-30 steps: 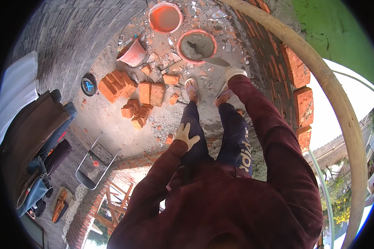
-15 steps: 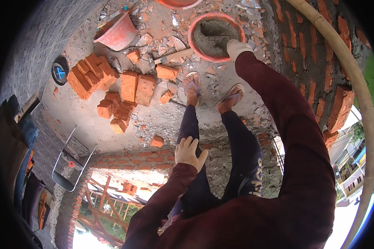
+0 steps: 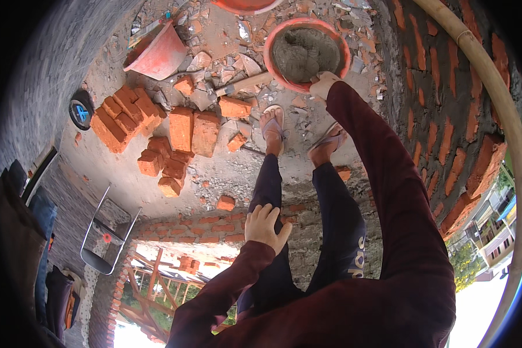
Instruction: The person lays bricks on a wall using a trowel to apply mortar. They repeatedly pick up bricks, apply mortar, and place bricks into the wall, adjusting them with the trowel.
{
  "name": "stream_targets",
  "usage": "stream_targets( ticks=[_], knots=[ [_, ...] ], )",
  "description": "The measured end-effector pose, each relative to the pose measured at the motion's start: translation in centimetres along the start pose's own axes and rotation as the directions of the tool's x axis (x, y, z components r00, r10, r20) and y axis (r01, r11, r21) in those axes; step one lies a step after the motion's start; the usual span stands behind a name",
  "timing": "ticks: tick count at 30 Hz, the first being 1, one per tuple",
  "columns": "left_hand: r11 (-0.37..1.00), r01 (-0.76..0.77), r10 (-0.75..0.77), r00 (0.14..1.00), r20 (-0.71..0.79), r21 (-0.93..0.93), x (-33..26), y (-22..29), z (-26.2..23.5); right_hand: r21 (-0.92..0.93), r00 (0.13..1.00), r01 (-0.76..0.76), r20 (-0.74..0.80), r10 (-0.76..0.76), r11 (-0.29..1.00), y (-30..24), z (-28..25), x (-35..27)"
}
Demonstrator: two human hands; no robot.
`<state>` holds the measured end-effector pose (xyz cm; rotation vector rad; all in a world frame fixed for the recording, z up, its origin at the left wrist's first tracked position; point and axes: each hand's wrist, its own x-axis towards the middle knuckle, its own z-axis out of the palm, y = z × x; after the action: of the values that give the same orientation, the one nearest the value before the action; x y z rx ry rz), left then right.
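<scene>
My right hand is closed at the near rim of a round red basin. Grey wet mortar fills much of that basin, its surface lumpy with a darker hollow at the far side. Whatever the fingers grip is hidden by the hand and the mortar. Lower down, my left hand lies on my left leg near the knee, fingers spread and holding nothing.
Orange bricks lie in piles at the left, near a tilted red tub. A long-handled tool rests among rubble beside the basin. A brick wall and a bamboo pole border the right. A metal-framed chair stands lower left.
My right hand has drawn back toward me, from the basin's right side to its near rim. The mortar's surface has been reshaped. My left hand stays on the leg.
</scene>
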<state>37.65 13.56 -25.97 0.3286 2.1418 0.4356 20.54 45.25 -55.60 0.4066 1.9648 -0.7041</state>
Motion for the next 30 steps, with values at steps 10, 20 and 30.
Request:
stream_targets(
  ticks=[10,20,30],
  knots=[
    [0.998,-0.028,0.026,0.999,0.035,0.059,0.2,0.4,-0.3,0.601,0.995,-0.069,0.102,0.009,0.796,2.5,-1.4,-4.8],
    [0.976,-0.117,0.107,0.992,0.061,0.183,0.7,-0.1,-0.4,0.632,0.989,0.129,-0.143,-0.048,0.764,8.7,1.4,-12.1],
    [0.896,-0.315,0.281,0.948,0.151,0.313,2.5,0.9,-1.2,0.827,0.929,0.258,-0.354,0.106,0.499,13.3,2.3,-42.8]
  ],
)
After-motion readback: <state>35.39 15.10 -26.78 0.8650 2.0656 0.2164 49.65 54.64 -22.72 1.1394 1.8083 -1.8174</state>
